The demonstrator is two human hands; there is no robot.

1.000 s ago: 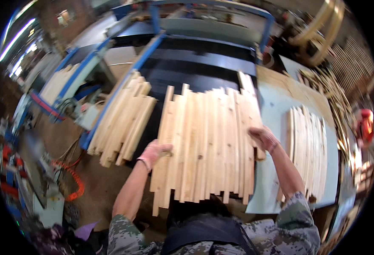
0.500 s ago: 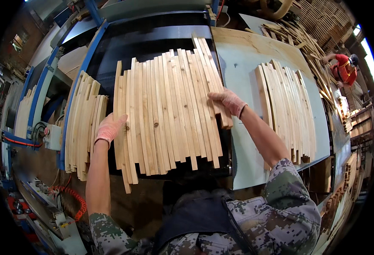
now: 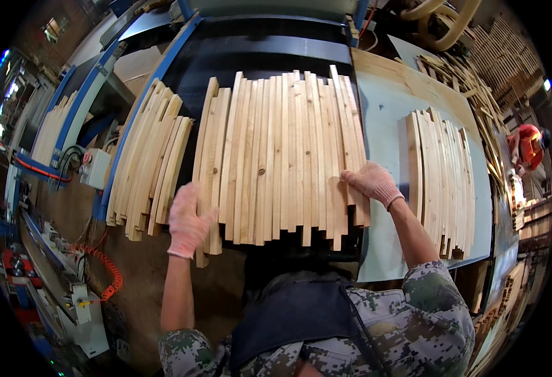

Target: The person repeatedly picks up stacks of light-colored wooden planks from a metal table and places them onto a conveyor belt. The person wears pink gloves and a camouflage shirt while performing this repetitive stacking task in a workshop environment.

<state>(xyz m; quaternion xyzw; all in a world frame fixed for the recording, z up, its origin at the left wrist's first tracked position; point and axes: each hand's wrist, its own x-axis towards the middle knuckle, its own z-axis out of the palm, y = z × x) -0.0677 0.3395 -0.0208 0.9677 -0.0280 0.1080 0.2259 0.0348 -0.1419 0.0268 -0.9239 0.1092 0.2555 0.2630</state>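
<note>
So, one left hand (image 3: 188, 221), grip wide, one right hand (image 3: 374, 182), grip unclear, one strip batch (image 3: 277, 157) between.

Dull brown workshop floor (image 3: 139, 276)

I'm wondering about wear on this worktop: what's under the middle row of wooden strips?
A black surface shows beyond the far ends of the middle strips. The strips cover whatever is directly beneath, so its condition there can't be seen.

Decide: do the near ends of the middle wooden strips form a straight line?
No, the middle wooden strips end unevenly toward the person, some jutting out past others.
</note>
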